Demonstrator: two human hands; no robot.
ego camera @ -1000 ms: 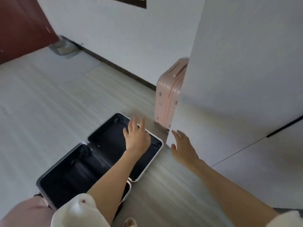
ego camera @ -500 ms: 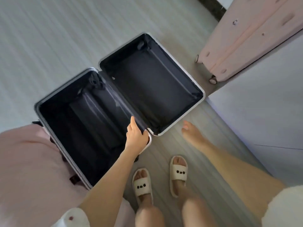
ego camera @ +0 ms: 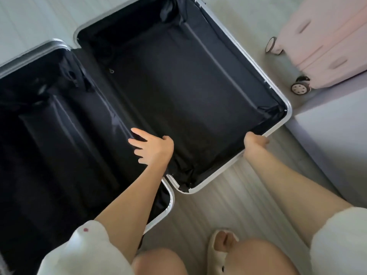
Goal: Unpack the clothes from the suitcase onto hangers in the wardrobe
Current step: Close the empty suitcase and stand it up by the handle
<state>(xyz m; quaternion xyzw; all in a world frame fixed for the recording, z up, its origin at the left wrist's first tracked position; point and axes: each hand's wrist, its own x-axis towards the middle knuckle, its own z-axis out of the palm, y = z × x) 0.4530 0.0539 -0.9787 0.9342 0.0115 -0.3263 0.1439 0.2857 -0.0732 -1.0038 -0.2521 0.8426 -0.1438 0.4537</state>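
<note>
Soft daylight, no glare; suitcase lining (ego camera: 178, 92) murky; pink case (ego camera: 325, 46) motion-blurred; wide-angle bending at edges

no readable text, labels or brands, perhaps lost to motion blur

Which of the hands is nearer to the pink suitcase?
Right. The right hand grips the open suitcase's silver rim below the pink suitcase; the left hand sits farther away, over the dark lining.
</note>
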